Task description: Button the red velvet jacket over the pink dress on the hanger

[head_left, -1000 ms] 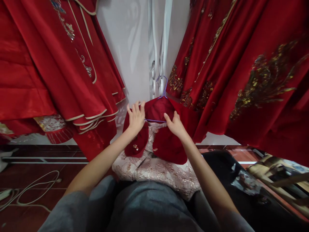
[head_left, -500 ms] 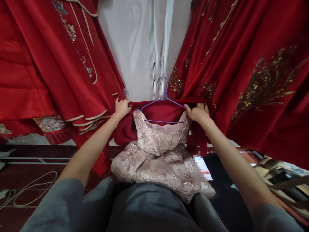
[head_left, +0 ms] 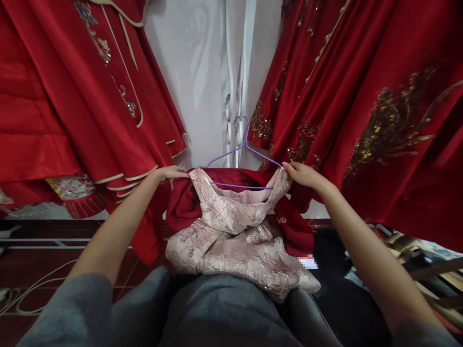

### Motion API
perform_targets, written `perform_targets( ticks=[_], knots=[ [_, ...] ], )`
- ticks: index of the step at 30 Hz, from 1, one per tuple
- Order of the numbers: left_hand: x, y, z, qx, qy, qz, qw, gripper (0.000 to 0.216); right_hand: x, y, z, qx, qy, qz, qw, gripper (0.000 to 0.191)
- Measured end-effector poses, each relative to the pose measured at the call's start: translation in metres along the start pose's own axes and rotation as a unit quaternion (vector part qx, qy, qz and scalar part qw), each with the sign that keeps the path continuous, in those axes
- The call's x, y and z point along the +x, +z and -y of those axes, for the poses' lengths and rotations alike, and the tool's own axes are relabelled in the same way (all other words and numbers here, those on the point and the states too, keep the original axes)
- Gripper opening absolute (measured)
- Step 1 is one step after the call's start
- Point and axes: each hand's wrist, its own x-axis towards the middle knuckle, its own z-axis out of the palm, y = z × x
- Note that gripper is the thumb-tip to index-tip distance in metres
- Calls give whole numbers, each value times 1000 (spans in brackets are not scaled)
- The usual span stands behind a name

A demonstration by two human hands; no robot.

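Pink floral brocade dress [head_left: 231, 241], purple hanger [head_left: 241, 149]

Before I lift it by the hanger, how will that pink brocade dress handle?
Probably floppy: the pink brocade dress folds in a heap on the lap. Its straps may slide off the thin purple wire hanger, which could flex.

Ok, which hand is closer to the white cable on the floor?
Left. Your left hand grips the red jacket up and right of the cable; your right hand holds the pink dress farther right.
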Motion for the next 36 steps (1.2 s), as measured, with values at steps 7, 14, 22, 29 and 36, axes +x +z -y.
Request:
perform_targets(
  ticks=[7, 14, 22, 29, 36],
  knots=[
    [-12, 10, -34, 10, 143, -40, 989, 55, -27, -4, 18, -49, -40, -105, 992, 26],
    [-16, 16, -34, 86, 196, -116, 970, 43, -26, -10, 16, -88, -53, -100, 990, 26],
    [-30, 23, -4, 45, 159, -266, 950, 49, -27, -5, -18, -122, 14, -106, 987, 28],
    [-42, 26, -3, 46, 222, -231, 946, 63, -30, 4, -28, -118, 42, -109, 986, 28],
    [-30, 29, -23, 208, 227, -225, 924, 36, -33, 4, -27, -119, 46, -119, 985, 25]
  ],
)
